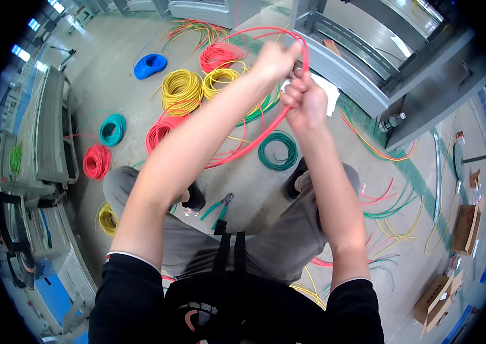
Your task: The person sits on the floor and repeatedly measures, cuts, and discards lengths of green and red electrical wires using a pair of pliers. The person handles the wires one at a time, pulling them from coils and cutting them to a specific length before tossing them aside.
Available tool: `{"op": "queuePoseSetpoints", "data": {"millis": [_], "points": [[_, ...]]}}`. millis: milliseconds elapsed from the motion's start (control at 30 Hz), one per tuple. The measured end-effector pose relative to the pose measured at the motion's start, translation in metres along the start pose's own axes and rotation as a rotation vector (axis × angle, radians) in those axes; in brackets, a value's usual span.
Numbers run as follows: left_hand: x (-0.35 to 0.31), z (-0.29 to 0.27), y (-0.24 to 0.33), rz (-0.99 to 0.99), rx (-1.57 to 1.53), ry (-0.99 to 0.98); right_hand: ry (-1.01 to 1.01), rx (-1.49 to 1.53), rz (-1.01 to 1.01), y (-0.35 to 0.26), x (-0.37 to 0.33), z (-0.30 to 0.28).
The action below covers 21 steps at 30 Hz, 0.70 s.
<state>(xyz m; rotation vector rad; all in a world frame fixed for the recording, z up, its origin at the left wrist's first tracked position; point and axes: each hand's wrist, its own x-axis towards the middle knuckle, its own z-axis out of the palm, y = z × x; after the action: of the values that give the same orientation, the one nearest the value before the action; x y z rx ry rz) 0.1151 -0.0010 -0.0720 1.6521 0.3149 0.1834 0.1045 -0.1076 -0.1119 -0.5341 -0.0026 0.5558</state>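
Both my hands are raised in front of me on a looped bundle of red wire (273,124). My left hand (280,59) is closed, its fingertips pinching at the upper part of the loop. Just below it, my right hand (307,102) wraps its fingers round the same red strands. From the hands the wire arcs up and left, and another run trails down toward the floor coils. Beneath my arms lie a dark green wire coil (278,150) and cable cutters with green handles (218,210), between my feet.
Yellow wire coils (181,92), a red coil (97,161), a blue coil (150,66) and a teal coil (112,129) lie on the floor. A grey metal cabinet frame (340,74) stands ahead right, with a plastic bottle (392,121) beside it. Cardboard boxes (466,229) sit far right.
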Motion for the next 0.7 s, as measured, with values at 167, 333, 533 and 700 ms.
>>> {"op": "queuePoseSetpoints", "data": {"millis": [167,333,533,700], "points": [[-0.127,-0.017,-0.068,0.244,0.368,-0.448,0.211,0.146,0.033,-0.064,0.012,-0.036],[-0.191,-0.067,-0.098,0.237,0.408,-0.37,0.333,0.222,0.111,-0.081,0.014,-0.056],[-0.204,-0.062,-0.103,0.369,0.394,-0.328,0.251,0.309,0.256,-0.09,0.013,-0.059],[-0.185,-0.022,-0.077,0.432,0.418,-0.154,0.04,0.611,0.315,-0.096,0.022,-0.048]]}}
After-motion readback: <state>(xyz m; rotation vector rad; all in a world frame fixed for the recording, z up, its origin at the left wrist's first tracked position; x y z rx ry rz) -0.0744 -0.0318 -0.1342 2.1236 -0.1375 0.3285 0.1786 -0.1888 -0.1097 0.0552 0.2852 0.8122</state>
